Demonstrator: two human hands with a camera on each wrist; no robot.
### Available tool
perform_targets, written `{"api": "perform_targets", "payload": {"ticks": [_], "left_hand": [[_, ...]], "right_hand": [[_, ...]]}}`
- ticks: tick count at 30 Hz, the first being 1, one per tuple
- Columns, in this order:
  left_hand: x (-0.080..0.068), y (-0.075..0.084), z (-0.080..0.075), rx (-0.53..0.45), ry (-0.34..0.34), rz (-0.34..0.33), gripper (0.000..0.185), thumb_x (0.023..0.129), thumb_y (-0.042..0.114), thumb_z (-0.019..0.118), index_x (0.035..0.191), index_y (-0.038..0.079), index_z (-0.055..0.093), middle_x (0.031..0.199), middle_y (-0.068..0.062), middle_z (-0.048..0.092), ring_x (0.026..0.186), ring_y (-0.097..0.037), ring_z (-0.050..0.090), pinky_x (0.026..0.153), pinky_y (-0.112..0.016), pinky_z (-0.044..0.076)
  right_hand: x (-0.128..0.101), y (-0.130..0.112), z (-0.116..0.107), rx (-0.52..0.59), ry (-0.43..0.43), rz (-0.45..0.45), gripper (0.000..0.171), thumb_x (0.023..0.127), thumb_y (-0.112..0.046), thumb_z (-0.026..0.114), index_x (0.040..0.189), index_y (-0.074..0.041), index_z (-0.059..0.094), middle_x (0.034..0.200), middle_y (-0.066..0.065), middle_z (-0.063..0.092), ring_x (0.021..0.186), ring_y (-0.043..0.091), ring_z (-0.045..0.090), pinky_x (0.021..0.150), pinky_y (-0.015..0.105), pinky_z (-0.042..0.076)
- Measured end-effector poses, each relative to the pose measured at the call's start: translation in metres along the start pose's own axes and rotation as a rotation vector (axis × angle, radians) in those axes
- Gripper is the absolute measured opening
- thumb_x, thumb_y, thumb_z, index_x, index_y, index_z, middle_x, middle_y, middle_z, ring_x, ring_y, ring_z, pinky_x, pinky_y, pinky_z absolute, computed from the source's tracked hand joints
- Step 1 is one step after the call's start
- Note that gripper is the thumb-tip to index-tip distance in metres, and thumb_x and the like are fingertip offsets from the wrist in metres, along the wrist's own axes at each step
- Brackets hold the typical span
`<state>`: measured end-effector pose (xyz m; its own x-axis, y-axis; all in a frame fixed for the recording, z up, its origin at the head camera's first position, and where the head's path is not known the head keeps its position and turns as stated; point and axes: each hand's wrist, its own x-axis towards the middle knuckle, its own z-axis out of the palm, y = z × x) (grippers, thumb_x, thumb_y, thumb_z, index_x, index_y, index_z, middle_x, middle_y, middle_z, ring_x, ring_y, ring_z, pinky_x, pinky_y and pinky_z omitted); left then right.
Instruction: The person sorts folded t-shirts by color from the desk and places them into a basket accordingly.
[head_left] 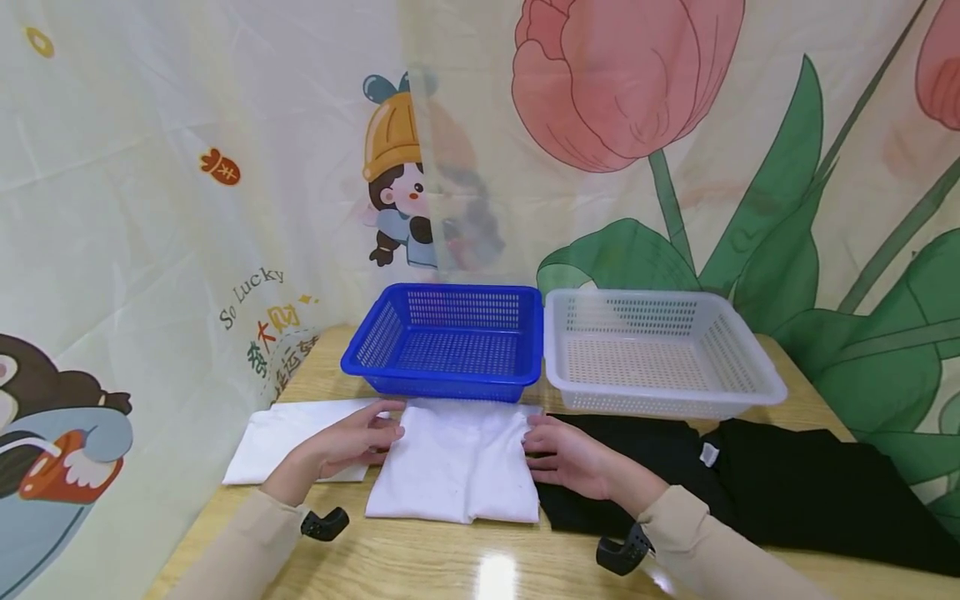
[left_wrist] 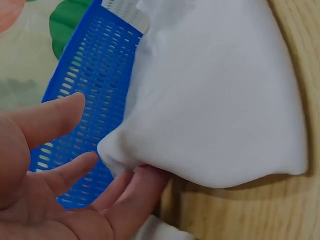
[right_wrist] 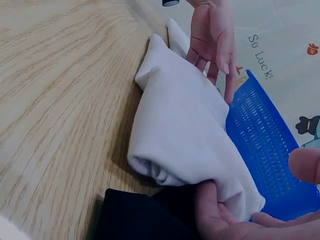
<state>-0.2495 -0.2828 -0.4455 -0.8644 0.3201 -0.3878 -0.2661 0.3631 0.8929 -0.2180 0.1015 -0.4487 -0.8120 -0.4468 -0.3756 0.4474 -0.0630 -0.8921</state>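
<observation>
While both baskets (head_left: 450, 333) sit empty, left hand (head_left: 352, 442) and right hand (head_left: 570, 457) slide spread fingers under the folded white shirt (head_left: 457, 467); placing remains.

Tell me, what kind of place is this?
Probably a home or a small staged room for folding laundry. Printed cartoon curtains hang round a wooden table. A folded white shirt lies between both hands, before a blue basket and a white basket.
</observation>
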Motion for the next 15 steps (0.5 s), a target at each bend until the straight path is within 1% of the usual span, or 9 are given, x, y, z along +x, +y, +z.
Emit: {"api": "perform_targets", "payload": {"ticks": [3, 5, 7, 10, 13, 15], "left_hand": [[0.003, -0.007, 0.001, -0.026, -0.001, 0.006, 0.074, 0.105, 0.026, 0.070, 0.165, 0.010, 0.031, 0.158, -0.027, 0.039, 0.126, -0.026, 0.060, 0.107, -0.047, 0.053], [0.004, -0.011, 0.001, -0.035, -0.007, 0.016, 0.075, 0.104, 0.023, 0.071, 0.165, 0.011, 0.031, 0.159, -0.029, 0.037, 0.127, -0.027, 0.059, 0.108, -0.047, 0.052], [0.005, -0.013, 0.002, -0.044, -0.027, 0.035, 0.077, 0.103, 0.019, 0.072, 0.166, 0.011, 0.028, 0.159, -0.031, 0.036, 0.127, -0.029, 0.059, 0.108, -0.047, 0.051], [0.006, -0.015, 0.004, -0.046, -0.050, 0.061, 0.083, 0.102, 0.012, 0.072, 0.167, 0.011, 0.021, 0.153, -0.032, 0.042, 0.122, -0.030, 0.062, 0.104, -0.045, 0.053], [0.007, -0.014, 0.007, -0.037, -0.050, 0.076, 0.089, 0.100, 0.006, 0.072, 0.168, 0.013, 0.016, 0.143, -0.029, 0.051, 0.111, -0.027, 0.065, 0.095, -0.041, 0.057], [0.007, -0.012, 0.009, -0.039, -0.039, 0.075, 0.091, 0.099, 0.005, 0.073, 0.168, 0.015, 0.014, 0.135, -0.026, 0.056, 0.104, -0.025, 0.067, 0.088, -0.039, 0.058]], "right_hand": [[0.003, 0.002, 0.002, -0.011, -0.012, -0.012, 0.075, 0.103, -0.012, 0.054, 0.168, -0.004, 0.016, 0.154, 0.031, 0.040, 0.139, 0.044, 0.049, 0.118, 0.059, 0.040], [0.005, 0.003, 0.005, -0.025, -0.016, -0.018, 0.077, 0.103, -0.012, 0.055, 0.169, -0.009, 0.016, 0.157, 0.030, 0.037, 0.141, 0.045, 0.048, 0.118, 0.061, 0.039], [0.007, 0.003, 0.007, -0.048, -0.016, -0.028, 0.079, 0.102, -0.012, 0.058, 0.170, -0.013, 0.017, 0.161, 0.030, 0.034, 0.142, 0.048, 0.047, 0.118, 0.062, 0.039], [0.007, 0.005, 0.012, -0.086, -0.016, -0.049, 0.081, 0.101, -0.011, 0.062, 0.170, -0.017, 0.021, 0.166, 0.030, 0.028, 0.144, 0.051, 0.045, 0.115, 0.064, 0.041], [0.008, 0.007, 0.015, -0.134, -0.006, -0.078, 0.082, 0.099, -0.008, 0.065, 0.169, -0.016, 0.024, 0.158, 0.032, 0.034, 0.137, 0.050, 0.053, 0.109, 0.065, 0.047], [0.008, 0.009, 0.016, -0.158, 0.005, -0.095, 0.082, 0.098, -0.008, 0.066, 0.169, -0.016, 0.026, 0.151, 0.030, 0.040, 0.128, 0.045, 0.060, 0.105, 0.064, 0.051]]}}
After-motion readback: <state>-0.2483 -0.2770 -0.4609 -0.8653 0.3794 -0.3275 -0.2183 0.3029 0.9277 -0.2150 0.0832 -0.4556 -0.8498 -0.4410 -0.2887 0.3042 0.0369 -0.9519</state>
